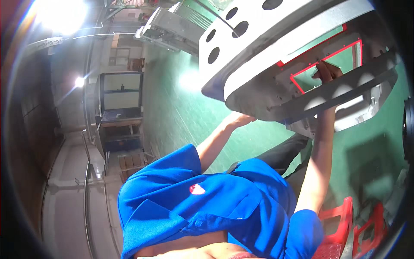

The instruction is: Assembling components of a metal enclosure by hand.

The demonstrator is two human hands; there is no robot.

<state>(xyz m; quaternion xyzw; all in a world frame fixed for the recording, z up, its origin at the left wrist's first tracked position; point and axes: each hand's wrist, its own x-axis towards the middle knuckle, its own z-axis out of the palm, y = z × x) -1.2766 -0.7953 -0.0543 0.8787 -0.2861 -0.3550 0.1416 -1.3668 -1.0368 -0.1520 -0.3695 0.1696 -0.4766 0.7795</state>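
Note:
A large white and grey machine housing [252, 80] with round holes in its top fills the upper right. Its underside has rectangular openings with a red edging strip [304, 70] around them. My right hand [327, 72] reaches up past a dark grey bar [297, 102] to one of these openings. Its fingers are bent together at the red edging, and anything between them is too small to make out. My left hand [242, 119] is at the housing's lower left edge, its fingers mostly hidden against the rim.
A grey machine [170, 30] stands beyond on the green floor [172, 95]. Red plastic stools [340, 224] are at the lower right, near my right arm. On the left are a cabinet with glass panes [121, 91] and a metal pipe [87, 190] along the wall.

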